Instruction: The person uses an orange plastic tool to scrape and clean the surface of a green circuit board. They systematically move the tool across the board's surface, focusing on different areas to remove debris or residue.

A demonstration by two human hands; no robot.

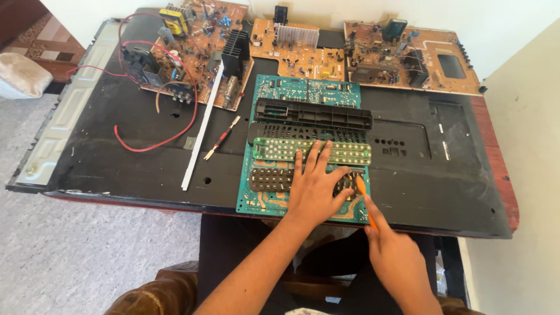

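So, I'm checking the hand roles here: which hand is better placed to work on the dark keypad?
Probably the right hand: its orange tool tip already reaches the dark keypad. The left hand lies flat, pinning it.

Bench (466, 198): a wide black panel is laid flat as the work surface; a reddish-brown wooden edge is seen along its right side.
Metal strip (64, 111): a pale grey frame is set along the left edge of the bench.
Floor (81, 256): grey speckled stone is seen at the lower left.
Wall (525, 23): plain off-white, evenly lit by daylight.
Far left corner: a pale cushion (20, 73) is seen beside patterned tiles (49, 41).
Seat (157, 291): brown leather is visible at the bottom.
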